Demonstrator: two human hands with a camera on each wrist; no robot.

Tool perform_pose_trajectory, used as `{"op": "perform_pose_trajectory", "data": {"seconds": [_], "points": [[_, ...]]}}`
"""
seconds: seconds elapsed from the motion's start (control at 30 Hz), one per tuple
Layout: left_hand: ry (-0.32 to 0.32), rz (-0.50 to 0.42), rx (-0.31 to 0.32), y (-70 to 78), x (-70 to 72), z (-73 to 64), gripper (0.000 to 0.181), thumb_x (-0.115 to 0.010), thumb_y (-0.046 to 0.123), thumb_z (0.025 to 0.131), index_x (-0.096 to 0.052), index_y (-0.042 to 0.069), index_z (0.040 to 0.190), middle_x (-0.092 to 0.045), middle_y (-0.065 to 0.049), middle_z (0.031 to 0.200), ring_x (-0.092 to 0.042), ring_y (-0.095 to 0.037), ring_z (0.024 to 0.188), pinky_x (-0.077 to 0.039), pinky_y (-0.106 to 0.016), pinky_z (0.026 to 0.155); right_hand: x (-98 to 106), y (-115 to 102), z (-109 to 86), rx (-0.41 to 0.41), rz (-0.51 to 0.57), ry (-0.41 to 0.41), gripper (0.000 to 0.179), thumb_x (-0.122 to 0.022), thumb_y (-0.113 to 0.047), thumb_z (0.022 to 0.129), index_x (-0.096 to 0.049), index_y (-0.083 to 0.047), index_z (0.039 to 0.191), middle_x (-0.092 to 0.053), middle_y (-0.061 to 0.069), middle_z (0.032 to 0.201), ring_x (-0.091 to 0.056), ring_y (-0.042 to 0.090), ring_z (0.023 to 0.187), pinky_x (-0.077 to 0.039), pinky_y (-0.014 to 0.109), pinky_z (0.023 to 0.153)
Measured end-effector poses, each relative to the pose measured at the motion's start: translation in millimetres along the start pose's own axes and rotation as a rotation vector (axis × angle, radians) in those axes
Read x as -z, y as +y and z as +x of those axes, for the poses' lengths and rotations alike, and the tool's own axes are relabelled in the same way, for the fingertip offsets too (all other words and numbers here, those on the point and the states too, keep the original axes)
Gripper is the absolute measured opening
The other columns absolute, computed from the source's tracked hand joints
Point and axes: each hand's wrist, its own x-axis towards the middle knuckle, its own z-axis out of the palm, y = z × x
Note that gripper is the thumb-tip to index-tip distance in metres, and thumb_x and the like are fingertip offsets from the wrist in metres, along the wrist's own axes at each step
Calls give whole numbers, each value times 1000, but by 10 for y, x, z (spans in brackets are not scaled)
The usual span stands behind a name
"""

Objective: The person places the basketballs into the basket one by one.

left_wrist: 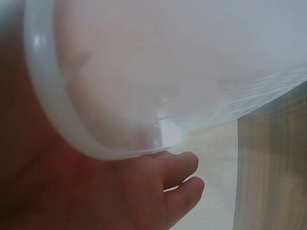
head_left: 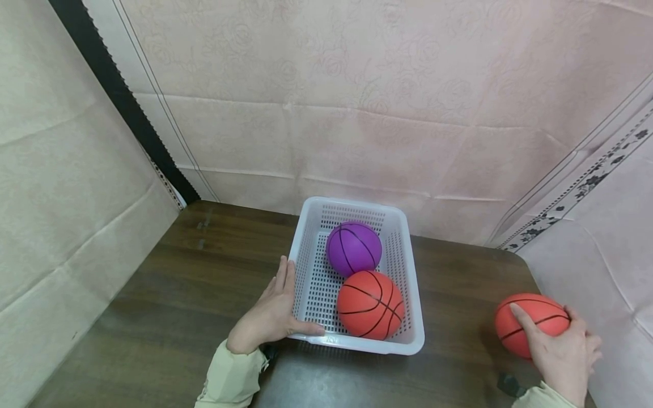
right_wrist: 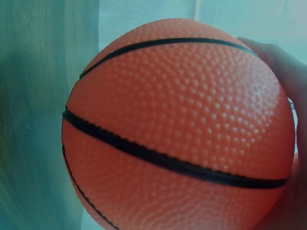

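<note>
A white plastic basket (head_left: 415, 306) stands on the table with a purple toy basketball (head_left: 354, 248) and an orange toy basketball (head_left: 371, 306) inside, the orange one nearer the front. My left hand (head_left: 270, 314) rests against the basket's front left corner. Its fingers lie straight along the outer left side, and the thumb lies on the front rim. Off to the right, my right hand (head_left: 563, 351) grips a second orange toy basketball (head_left: 525, 317), thumb on the near side and fingers round the far right. This ball (right_wrist: 182, 120) fills most of the right wrist view.
The dark wooden table (head_left: 204, 294) extends to both sides of the basket. Pale patterned cloth (head_left: 357, 113) hangs behind it and at the left and right. A dark strip (head_left: 122, 96) runs down the back left corner.
</note>
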Motion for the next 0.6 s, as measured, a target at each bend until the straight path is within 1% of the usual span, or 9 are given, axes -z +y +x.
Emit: {"op": "perform_pose_trajectory", "data": {"seconds": [0.2,0.37,0.6], "points": [[5,2,-12,-8,-5,4,147,-84,63,57,9,3,153,23,-9,159,-3,-41,145,-13,-57,114,19,-6,10,-5,28,18,111,-70,-65,75,-15,-11,156,-16,39,142,-17,50,129,-26,71,91],[8,11,-19,-7,-5,10,147,-83,64,57,9,3,153,23,-10,159,-3,-40,146,-13,-57,114,24,-25,4,12,81,50,107,-73,-61,75,-19,-17,156,-18,35,144,-17,45,132,-29,69,95],[3,-1,-15,4,3,9,146,-85,61,59,11,3,153,24,-10,159,-1,-40,146,-12,-57,114,26,-55,-9,19,117,66,106,-75,-59,75,-20,-20,157,-19,30,147,-17,41,134,-29,69,97]]}}
